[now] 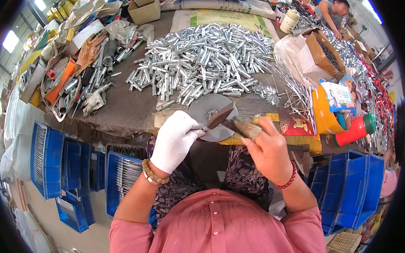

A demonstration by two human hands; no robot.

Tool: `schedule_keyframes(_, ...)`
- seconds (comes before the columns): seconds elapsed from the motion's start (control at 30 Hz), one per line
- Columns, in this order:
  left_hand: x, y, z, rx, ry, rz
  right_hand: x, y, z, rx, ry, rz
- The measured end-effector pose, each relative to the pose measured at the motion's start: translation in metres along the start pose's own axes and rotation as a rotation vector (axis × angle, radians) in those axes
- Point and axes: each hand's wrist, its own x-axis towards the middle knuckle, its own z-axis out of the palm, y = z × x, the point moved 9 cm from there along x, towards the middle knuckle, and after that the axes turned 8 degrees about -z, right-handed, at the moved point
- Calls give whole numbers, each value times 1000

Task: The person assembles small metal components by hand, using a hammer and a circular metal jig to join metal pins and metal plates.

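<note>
Pinching a small metal piece over the grey disc's near-left part, the left hand sits just left of the tool, head slanting far-right, handle gripped by the right hand.

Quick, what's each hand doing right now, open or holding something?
Left hand: closed, pinching what looks like a small metal piece.
Right hand: closed around a handled tool.
</note>
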Motion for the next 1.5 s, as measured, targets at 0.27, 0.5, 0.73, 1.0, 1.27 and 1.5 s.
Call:
schedule_keyframes(0.27, 2, -4, -2, -68, -26, -64, 1, 84, 19, 226, -131, 382)
schedule_keyframes(0.5, 4, -5, 0, -89, -71, -105, 19, 36, 45, -95, -130, -35)
schedule_keyframes(0.73, 4, -5, 0, -52, -75, -106, 20, 36, 58, -49, -198, -69)
schedule_keyframes(1.0, 2, -5, 1, -50, -75, -97, 19, 30, 61, -121, -255, -157)
schedule_keyframes(1.27, 7, 0, 3, -80, -72, -72, 16, 21, 63, -171, -211, -176)
schedule_keyframes(1.5, 3, 1, -1, -46, -75, -109, 0, 45, 2, -295, 183, -44)
